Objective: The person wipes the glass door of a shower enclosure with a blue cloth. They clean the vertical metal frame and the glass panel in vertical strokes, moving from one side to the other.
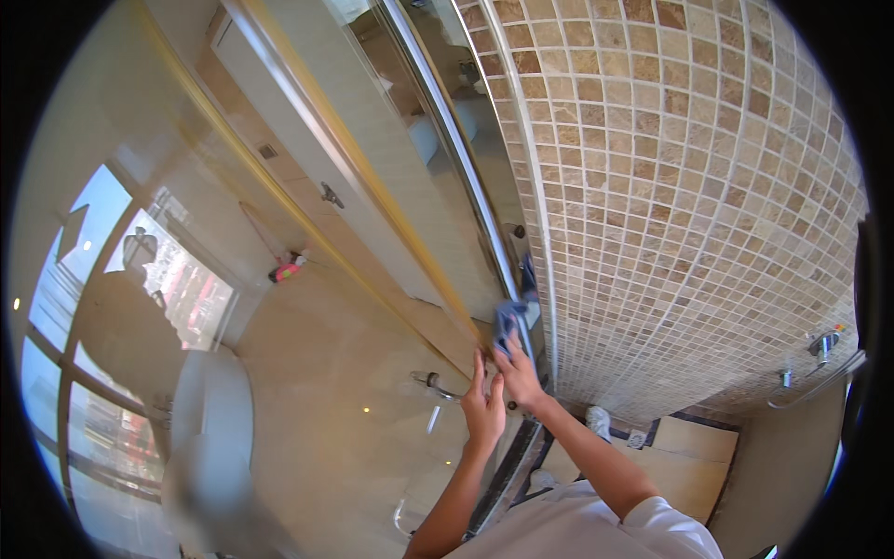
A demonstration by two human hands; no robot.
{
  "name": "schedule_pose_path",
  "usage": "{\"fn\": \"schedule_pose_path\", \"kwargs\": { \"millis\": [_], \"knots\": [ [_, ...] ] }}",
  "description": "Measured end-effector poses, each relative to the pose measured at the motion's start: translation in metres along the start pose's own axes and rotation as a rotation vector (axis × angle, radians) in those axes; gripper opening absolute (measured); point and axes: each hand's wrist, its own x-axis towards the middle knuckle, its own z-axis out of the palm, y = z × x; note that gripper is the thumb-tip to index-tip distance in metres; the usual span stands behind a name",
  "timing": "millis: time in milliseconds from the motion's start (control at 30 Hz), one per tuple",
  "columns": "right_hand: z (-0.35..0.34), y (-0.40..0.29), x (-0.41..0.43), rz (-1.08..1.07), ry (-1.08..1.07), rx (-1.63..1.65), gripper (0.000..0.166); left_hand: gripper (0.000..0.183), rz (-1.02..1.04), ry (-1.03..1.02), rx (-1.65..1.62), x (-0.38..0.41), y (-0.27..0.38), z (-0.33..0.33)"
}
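Observation:
In my right hand is a bunched grey-blue cloth, pressed against an upright chrome rail of the shower enclosure. The cloth partly covers the rail's lower stretch. Just left of it, my left hand points upward at the yellowish edge of a glass panel, thumb and fingers apart. Whether those fingers grip the edge or only rest on it is unclear. A curved metal door handle sits on the glass beside my left hand. A dark cloth-like shape shows beyond the rail.
Small brown mosaic tiles cover the wall on my right, with a chrome shower fitting. A dark sill runs below my hands; a floor drain lies near my shoe. Through the glass appear a white bathtub and a mop.

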Motion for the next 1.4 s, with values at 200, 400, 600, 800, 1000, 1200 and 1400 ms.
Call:
{"fn": "schedule_pose_path", "kwargs": {
  "millis": [200,400,600,800,1000,1200,1400],
  "knots": [
    [-0.004,-0.168,0.037,-0.393,-0.061,-0.173,0.058,0.059,-0.083,-0.092,0.041,-0.011,-0.024,-0.006],
    [-0.007,-0.002,0.011,-0.169,0.088,-0.233,0.053,0.066,-0.055,-0.163,0.035,-0.019,-0.021,-0.002],
    [0.015,0.019,0.001,0.157,0.113,0.097,0.044,0.074,0.008,-0.162,0.016,-0.018,-0.047,-0.015],
    [-0.013,-0.126,0.026,-0.441,-0.077,-0.072,0.06,0.067,-0.206,-0.091,-0.004,-0.033,-0.069,-0.004],
    [-0.022,0.091,-0.004,-0.002,-0.022,-0.124,0.06,0.08,-0.057,-0.047,-0.004,-0.025,-0.046,0.026],
    [-0.006,0.013,0.009,0.035,-0.004,0.006,0.049,0.075,-0.122,0.102,-0.14,-0.027,-0.042,0.037],
    [-0.034,0.049,-0.004,-0.06,-0.16,-0.122,0.044,0.053,-0.139,0.208,-0.122,-0.023,-0.073,0.026]
  ]
}}
